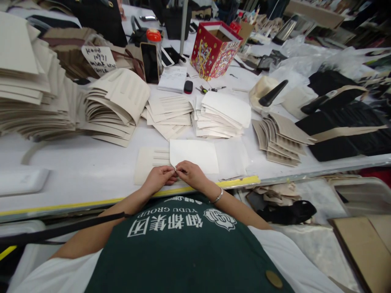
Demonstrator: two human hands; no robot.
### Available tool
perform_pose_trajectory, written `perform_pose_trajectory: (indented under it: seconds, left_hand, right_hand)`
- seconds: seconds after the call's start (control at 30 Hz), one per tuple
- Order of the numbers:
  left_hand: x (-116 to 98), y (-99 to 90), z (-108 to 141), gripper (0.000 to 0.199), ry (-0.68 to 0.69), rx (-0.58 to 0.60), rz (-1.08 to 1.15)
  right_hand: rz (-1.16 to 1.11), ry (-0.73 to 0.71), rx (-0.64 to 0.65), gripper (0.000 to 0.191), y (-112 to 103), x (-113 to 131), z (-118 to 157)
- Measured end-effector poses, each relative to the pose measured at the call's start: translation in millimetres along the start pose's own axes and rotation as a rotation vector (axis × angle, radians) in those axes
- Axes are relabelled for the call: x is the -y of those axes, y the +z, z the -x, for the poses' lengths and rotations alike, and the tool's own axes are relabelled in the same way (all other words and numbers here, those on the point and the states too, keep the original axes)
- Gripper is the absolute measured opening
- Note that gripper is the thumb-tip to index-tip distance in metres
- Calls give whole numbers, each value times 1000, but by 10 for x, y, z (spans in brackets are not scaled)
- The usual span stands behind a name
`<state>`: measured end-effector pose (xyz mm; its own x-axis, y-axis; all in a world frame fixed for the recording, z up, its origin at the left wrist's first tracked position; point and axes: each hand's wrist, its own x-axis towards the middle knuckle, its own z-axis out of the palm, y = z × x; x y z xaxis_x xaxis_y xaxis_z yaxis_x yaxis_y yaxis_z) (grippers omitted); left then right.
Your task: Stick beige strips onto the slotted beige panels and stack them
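Observation:
Near the table's front edge my left hand (161, 178) and my right hand (190, 174) meet, fingertips pinched together. Both pinches close at the lower left corner of a white sheet (195, 156); whether anything else small is between the fingers I cannot make out. Under the sheet's left side lies a beige slotted panel (146, 162), flat on the table, with several dark parallel lines on it. Right behind the hands stand a stack of white sheets (224, 112) and a lower pile of beige slotted panels (171, 108).
Tall beige panel stacks (117, 93) fill the left. A brown panel pile (279, 136) and black pieces (342, 134) lie right. Behind are a red patterned box (210, 53), a phone (149, 63), keys (204, 90) and tape rolls (265, 91). Yellow tape (238, 182) lines the front edge.

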<state>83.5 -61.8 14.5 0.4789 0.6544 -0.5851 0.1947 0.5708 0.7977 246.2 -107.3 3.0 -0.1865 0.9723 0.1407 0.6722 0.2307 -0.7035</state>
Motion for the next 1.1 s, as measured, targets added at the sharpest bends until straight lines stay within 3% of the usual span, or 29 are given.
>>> perform_pose_trajectory:
  seconds: [0.5, 0.73, 1.1]
  left_hand:
    - [42, 28, 1, 27, 137, -28, -152]
    - [71, 23, 3, 22, 197, -12, -197]
    - [55, 63, 10, 17, 124, -4, -130]
  right_hand:
    - [61, -23, 87, 10, -21, 30, -44]
    - [87, 50, 92, 10, -7, 69, -66]
    - [-342, 128, -47, 13, -33, 64, -67]
